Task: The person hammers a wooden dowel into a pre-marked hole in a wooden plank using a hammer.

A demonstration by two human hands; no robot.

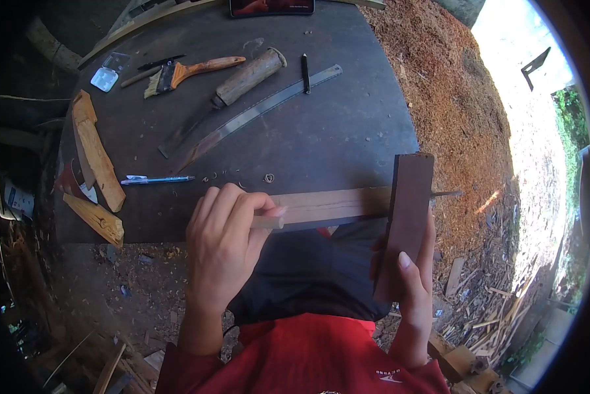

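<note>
My left hand (223, 240) is closed at the near edge of the dark table, its fingers and thumb pinching a short pale wooden stick (267, 223). Just under those fingertips, a flat light wooden strip (334, 203) lies along the edge and runs off to the right. A long dark brown rectangular block (410, 203) stands almost upright in my right hand (413, 272), thumb across its front face and fingers mostly hidden behind. The block covers the strip's right end. A thin dark rod (447, 194) sticks out beyond it.
On the table (347, 131) lie a chisel (249, 75), a metal ruler (269, 105), a black pen (305, 73), a paintbrush (190, 73), a blue pen (157, 179) and rough wood pieces (98, 151). A phone (272, 6) stands at the back. Sawdust (452, 111) covers the ground at right.
</note>
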